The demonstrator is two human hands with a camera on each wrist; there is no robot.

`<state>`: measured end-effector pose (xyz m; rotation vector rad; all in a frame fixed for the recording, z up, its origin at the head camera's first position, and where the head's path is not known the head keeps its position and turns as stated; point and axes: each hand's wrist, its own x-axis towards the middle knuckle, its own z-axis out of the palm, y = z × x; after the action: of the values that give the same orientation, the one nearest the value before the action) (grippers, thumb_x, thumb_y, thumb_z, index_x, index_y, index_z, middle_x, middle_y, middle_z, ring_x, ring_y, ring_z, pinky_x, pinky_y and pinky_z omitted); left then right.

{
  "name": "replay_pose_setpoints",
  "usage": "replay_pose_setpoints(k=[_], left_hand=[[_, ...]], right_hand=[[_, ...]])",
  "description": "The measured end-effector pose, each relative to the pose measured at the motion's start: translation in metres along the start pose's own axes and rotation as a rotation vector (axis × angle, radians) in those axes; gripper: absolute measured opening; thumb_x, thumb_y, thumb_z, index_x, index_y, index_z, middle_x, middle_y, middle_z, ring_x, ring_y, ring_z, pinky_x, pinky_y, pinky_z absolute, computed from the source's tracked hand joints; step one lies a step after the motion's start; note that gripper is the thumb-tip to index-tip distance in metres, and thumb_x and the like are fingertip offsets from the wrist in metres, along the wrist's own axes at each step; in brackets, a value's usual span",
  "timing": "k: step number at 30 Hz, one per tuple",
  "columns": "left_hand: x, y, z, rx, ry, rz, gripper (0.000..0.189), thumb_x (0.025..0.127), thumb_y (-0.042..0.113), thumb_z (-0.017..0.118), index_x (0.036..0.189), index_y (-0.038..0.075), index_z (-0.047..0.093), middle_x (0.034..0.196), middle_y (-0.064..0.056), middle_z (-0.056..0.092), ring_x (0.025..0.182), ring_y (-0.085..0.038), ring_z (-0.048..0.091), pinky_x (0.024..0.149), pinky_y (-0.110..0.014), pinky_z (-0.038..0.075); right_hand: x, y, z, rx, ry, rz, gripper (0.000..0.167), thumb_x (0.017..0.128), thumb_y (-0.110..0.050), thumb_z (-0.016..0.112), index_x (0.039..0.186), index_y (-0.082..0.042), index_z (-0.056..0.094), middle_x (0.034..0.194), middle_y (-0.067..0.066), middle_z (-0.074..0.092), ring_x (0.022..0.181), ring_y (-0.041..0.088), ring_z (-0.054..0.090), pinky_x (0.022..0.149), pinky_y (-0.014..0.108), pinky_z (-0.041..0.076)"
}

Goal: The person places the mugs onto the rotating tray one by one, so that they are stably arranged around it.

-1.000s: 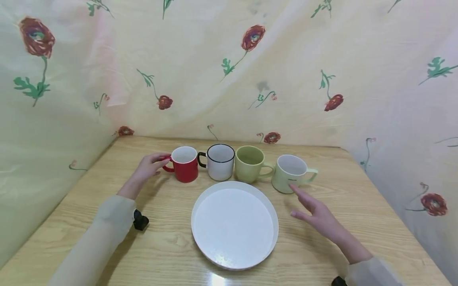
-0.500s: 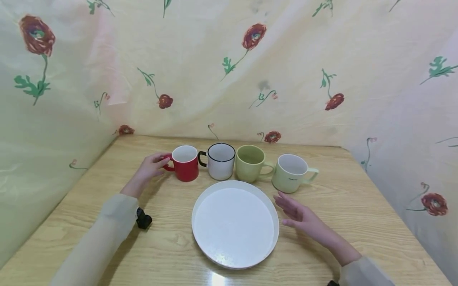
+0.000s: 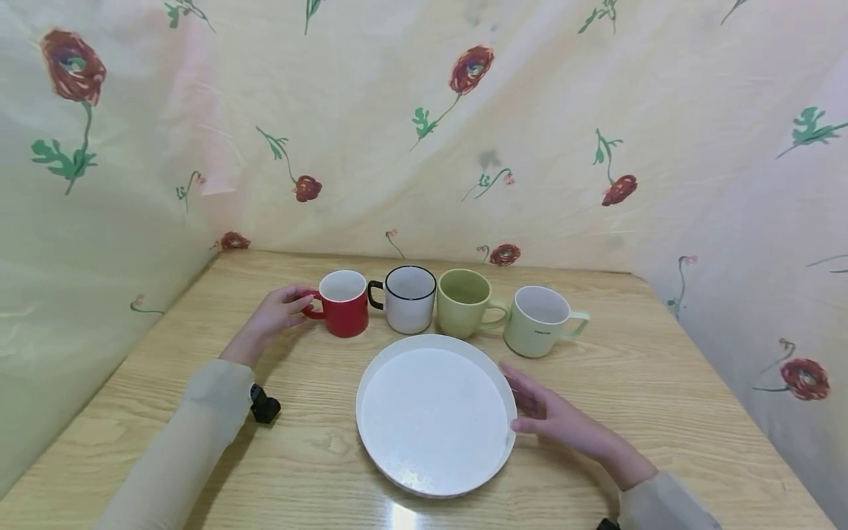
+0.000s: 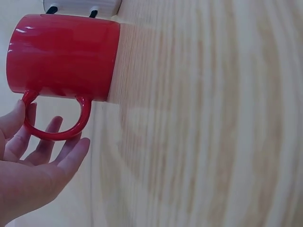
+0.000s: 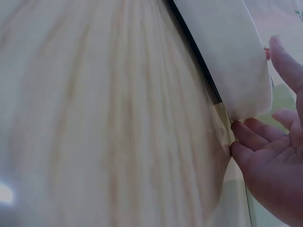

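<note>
Lower centre: shallow round white tray [image 3: 433,419]; right hand [image 3: 556,419] at its right edge, fingers relaxed, thumb spread apart, no grip. Left of centre: left hand [image 3: 273,313] pinches handle [image 4: 57,135] of glossy red cylindrical mug [image 3: 344,316], upright on light wooden surface [image 3: 311,456].

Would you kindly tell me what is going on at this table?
A person's left hand holds the handle of the red mug, which stands at the left end of a row of four upright mugs. Beside it stand the white mug, the olive mug and the pale green mug. The right hand is at the right edge of the round white tray, which lies on the table in front of the mugs.
</note>
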<state>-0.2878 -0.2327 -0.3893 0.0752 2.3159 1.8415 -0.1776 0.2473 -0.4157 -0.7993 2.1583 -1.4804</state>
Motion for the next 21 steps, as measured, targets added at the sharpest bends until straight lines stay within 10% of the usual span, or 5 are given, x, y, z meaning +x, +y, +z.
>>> replay_pose_setpoints(k=[9,21], left_hand=[[-0.0016,-0.0022,0.0018,-0.035,-0.021,-0.016,0.035,0.103,0.015,0.045,0.132,-0.005,0.042,0.129,-0.015,0.049,0.118,-0.022,0.049,0.112,-0.044,0.039],[-0.0051,-0.0054,0.0015,-0.17,0.023,0.006,0.008,0.099,0.009,0.052,0.107,0.008,0.054,0.092,0.011,0.065,0.093,-0.005,0.064,0.089,-0.024,0.056]], right_hand=[[0.0008,0.0035,0.0008,-0.022,-0.016,0.003,0.081,0.094,-0.01,0.061,0.155,-0.003,0.008,0.159,0.028,0.006,0.13,-0.019,0.029,0.103,0.003,0.028],[0.0008,0.001,0.0006,-0.025,-0.03,0.008,0.085,0.093,-0.011,0.063,0.155,-0.004,0.006,0.159,0.029,0.005,0.131,-0.02,0.028,0.103,0.002,0.027]])
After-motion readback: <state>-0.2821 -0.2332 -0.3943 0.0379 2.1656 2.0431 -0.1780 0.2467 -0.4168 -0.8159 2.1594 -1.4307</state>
